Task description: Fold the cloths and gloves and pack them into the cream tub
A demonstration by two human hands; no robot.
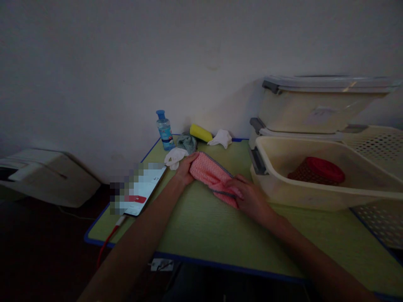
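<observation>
A pink knitted cloth [211,176] with a dark patterned edge lies bunched into a long roll on the green table [201,235]. My left hand [185,169] grips its far end, fingers curled round the fabric. My right hand [250,197] presses down on its near end, fingers wrapped over the cloth. Both forearms reach in from the bottom of the view.
A phone [141,191] with a red cable lies at the table's left. Behind the cloth are a white rag [174,157], a grey-green cloth [187,142], a blue bottle [164,131], a yellow object [200,133] and another white rag [222,137]. Cream plastic tubs [315,197] stand right, one holding a red item [321,170].
</observation>
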